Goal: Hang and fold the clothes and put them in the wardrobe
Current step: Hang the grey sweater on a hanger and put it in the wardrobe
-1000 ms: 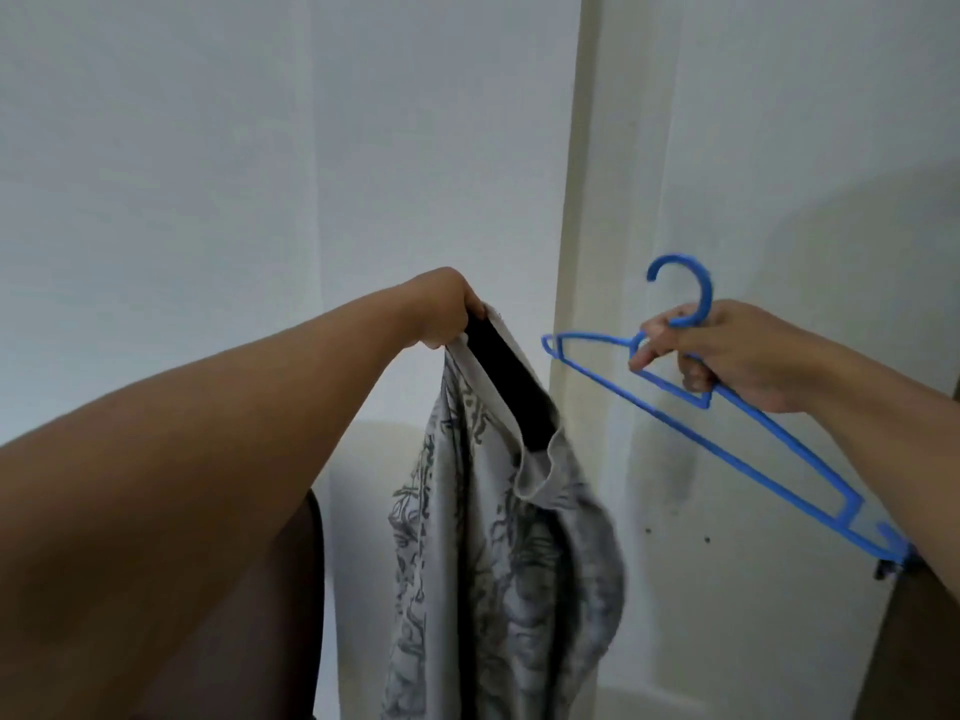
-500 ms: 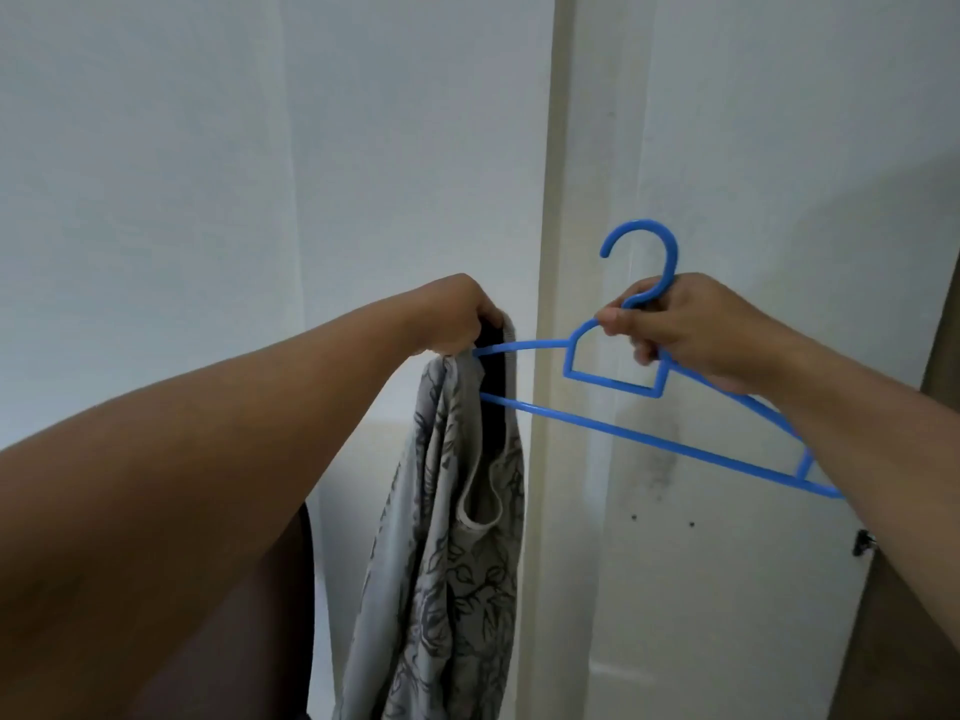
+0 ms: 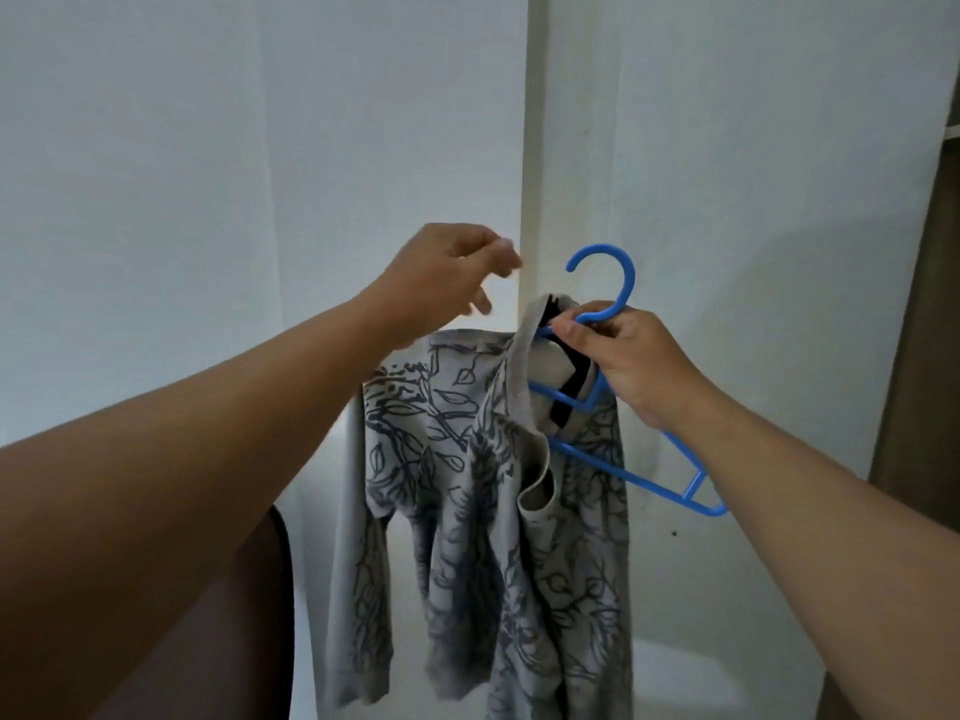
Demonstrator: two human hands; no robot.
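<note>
While the right hand (image 3: pixel 618 356) pinches the blue hanger (image 3: pixel 623 402) at its neck, mid-frame, the grey leaf-print shirt (image 3: pixel 467 485) hangs off its upper-left arm; the left hand (image 3: pixel 447 275), loosely curled and empty, hovers just upper-left, nearer that shoulder.

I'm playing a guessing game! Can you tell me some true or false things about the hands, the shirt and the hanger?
1. The right hand grips the blue plastic hanger just below its hook. True.
2. The left hand clutches the grey leaf-print shirt. False: it is open and off the cloth.
3. One hanger arm sits inside the shirt. True.
4. The hanger is red. False: blue.
5. The shirt lies folded. False: it dangles.
</note>
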